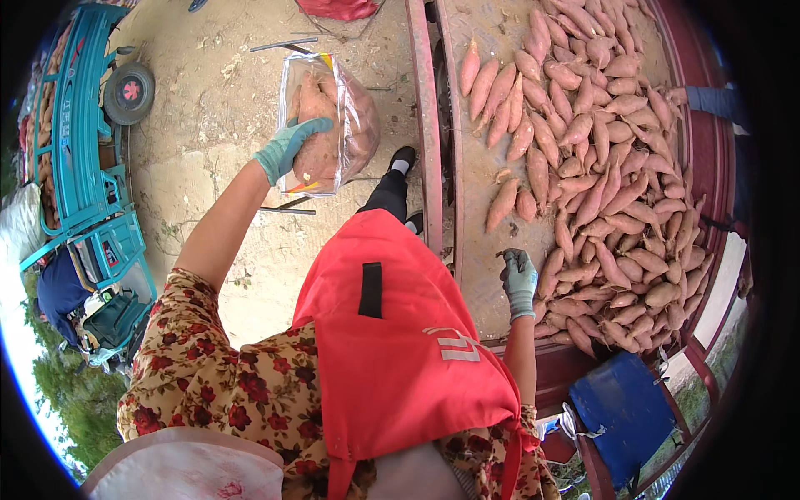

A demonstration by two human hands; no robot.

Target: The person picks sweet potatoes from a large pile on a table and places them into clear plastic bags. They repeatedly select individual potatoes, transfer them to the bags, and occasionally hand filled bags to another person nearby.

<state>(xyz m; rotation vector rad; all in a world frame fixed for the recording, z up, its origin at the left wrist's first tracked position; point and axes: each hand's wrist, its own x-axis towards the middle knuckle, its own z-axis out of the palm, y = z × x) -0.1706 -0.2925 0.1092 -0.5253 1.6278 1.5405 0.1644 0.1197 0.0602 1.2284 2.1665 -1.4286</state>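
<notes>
My left hand, in a green and grey work glove, reaches over the clear plastic bag, its fingers on the sweet potatoes inside; whether it grips one I cannot tell. Metal rods of a stand stick out around the bag. My right hand, gloved likewise, is over the bed of a red vehicle or trailer, left of the big heap of sweet potatoes. Its fingers are curled, with a small dark piece at their tips. Two sweet potatoes lie apart from the heap, above this hand.
The bed's red side rail runs between the bag and the heap. A teal three-wheeled truck stands at the left. Another person's hand touches the heap's far right edge. A blue panel is at the lower right; a red bag lies at the top.
</notes>
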